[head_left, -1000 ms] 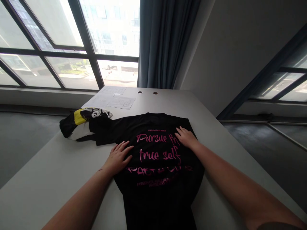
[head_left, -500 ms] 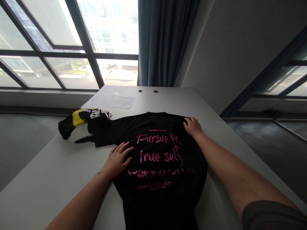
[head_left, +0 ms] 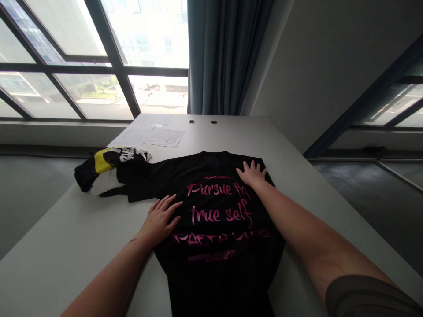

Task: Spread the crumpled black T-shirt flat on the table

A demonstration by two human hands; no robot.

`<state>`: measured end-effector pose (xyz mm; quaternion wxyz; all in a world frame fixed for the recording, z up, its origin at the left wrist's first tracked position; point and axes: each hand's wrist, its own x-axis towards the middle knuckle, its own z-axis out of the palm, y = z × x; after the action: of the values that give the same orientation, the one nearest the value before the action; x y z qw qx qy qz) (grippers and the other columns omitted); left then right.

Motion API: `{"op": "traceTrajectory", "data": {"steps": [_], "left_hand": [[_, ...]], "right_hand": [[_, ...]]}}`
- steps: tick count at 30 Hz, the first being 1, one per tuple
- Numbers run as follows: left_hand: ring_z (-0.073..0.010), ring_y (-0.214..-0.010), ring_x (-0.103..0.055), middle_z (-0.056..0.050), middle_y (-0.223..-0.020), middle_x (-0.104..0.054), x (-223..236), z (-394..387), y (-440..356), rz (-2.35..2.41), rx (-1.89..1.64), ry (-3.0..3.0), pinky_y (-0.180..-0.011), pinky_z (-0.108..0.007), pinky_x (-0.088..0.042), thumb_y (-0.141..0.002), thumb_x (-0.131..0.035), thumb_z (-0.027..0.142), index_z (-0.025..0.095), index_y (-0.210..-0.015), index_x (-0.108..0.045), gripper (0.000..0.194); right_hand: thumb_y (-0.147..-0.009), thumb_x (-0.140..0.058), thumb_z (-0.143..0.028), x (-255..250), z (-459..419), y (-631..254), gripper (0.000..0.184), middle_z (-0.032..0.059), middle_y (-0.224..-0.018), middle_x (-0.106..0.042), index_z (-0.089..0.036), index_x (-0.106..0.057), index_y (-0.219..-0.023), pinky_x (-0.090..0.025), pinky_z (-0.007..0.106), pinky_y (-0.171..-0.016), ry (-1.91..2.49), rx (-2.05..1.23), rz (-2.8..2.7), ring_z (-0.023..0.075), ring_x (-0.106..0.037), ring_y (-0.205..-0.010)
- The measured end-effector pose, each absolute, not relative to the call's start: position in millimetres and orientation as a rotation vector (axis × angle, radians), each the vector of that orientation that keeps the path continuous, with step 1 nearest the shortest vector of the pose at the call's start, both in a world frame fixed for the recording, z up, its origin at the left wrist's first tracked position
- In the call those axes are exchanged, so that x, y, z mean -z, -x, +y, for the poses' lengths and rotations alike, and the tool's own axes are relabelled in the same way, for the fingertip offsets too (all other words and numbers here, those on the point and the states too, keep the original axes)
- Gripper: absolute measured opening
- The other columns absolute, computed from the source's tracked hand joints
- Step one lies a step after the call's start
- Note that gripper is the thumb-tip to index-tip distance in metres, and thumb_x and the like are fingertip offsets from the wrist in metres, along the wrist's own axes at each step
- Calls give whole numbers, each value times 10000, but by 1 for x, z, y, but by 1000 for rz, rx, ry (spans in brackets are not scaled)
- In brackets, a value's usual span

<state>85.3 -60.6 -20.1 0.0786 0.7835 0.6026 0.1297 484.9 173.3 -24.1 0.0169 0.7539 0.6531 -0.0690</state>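
A black T-shirt [head_left: 221, 277] with pink lettering lies spread over the white table, its collar toward the far end. One sleeve [head_left: 140, 182] stretches out to the left; on the right no sleeve sticks out. My left hand [head_left: 162, 216] rests on the shirt's left side below that sleeve, fingers spread. Near the right shoulder, my right hand [head_left: 253, 173] lies on the cloth with its fingers apart. Neither hand grips anything. A crumpled black, yellow and white garment [head_left: 104, 163] sits at the table's left edge, touching or overlapped by the sleeve's end.
The white table [head_left: 76, 246] reaches toward the window. Sheets of paper [head_left: 165, 137] lie on its far left part, and two round cable holes [head_left: 214, 122] are near the far edge. A blue-grey curtain [head_left: 221, 57] hangs behind it.
My right hand has moved left and inward from the shirt's right shoulder edge, and its fingers have spread. The shoulder corner now shows beyond it. My left hand has stayed in place.
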Motion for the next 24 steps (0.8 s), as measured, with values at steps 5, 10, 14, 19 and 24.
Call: {"op": "traceTrajectory", "data": {"steps": [5,10,14,19,24], "left_hand": [[-283,-1553,-370,14,-1658,-433,20,-60,-85,1807,-362,-2329,-1304,-546,-297,-986,-565,432,397,-1480,-566,496],[-281,-1552,-372,15,-1653,-440,18,-61,-87,1804,-391,-2324,-1310,-532,-290,-981,-572,432,399,-1475,-572,495],[-285,-1556,-368,16,-1652,-442,18,-61,-86,1810,-374,-2317,-1305,-540,-298,-978,-578,434,404,-1467,-578,490],[-283,-1554,-372,22,-1653,-440,18,-60,-87,1817,-366,-2309,-1304,-542,-301,-977,-584,426,410,-1478,-564,501],[-283,-1555,-368,19,-1656,-435,19,-60,-86,1798,-394,-2330,-1314,-532,-280,-979,-577,439,407,-1480,-567,502]], "right_hand": [[-1043,-154,-657,28,201,-520,789,161,-1732,-227,-201,-290,-1672,-159,690,-1238,-2436,222,2077,353,-228,-1586],[-1064,-186,-551,36,222,-564,728,112,-1766,-107,-188,-198,-1696,-177,583,-1277,-2334,244,2077,320,-160,-1611],[-1043,-203,-626,33,224,-566,791,121,-1767,-93,-190,-162,-1703,-152,626,-1269,-2393,240,1987,351,-128,-1612],[-1026,-233,-667,20,211,-530,831,175,-1763,27,-183,-176,-1700,-75,737,-1223,-2452,80,2012,419,1,-1611],[-1029,-151,-684,23,190,-481,792,108,-1774,-26,-278,-112,-1709,-102,706,-1239,-2237,214,2158,385,-71,-1612]]}}
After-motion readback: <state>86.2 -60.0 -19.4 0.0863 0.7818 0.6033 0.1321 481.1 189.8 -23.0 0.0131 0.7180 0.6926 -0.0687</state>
